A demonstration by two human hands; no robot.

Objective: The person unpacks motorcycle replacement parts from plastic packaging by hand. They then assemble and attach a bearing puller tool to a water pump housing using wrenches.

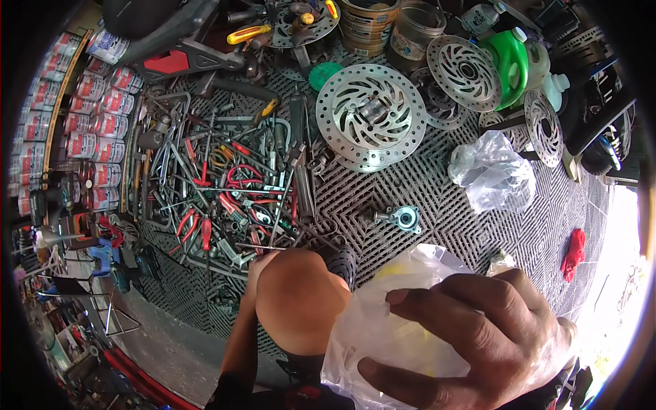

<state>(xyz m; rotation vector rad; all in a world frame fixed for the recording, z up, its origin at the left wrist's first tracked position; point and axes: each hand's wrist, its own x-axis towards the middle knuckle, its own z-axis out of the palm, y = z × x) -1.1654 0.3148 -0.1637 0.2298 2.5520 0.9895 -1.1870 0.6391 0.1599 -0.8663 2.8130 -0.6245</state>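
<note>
We see the clear plastic bag (365, 331) at the lower middle, directly under the right hand (502, 335), which reaches over it from the right. The fingers of that hand are bent and spread apart, gripping the bag from above rather than closing into a fist. The bag lies to the right of the bare knee (297, 301), in front of our body, while the left hand (255, 268) is on the knee's far left side, well apart from it.

Most of the left hand is hidden behind the knee, so we cannot tell how far open it is or whether it has hold of anything. Something yellow shows faintly through the bag, but the cloudy plastic and our right hand keep us from making out its shape. The bag's right part is covered by the hand, and its bottom is cut off by the lower edge. Beyond the bag, a small metal part with a round opening (408, 219) lies on the floor mat (369, 256).
</note>
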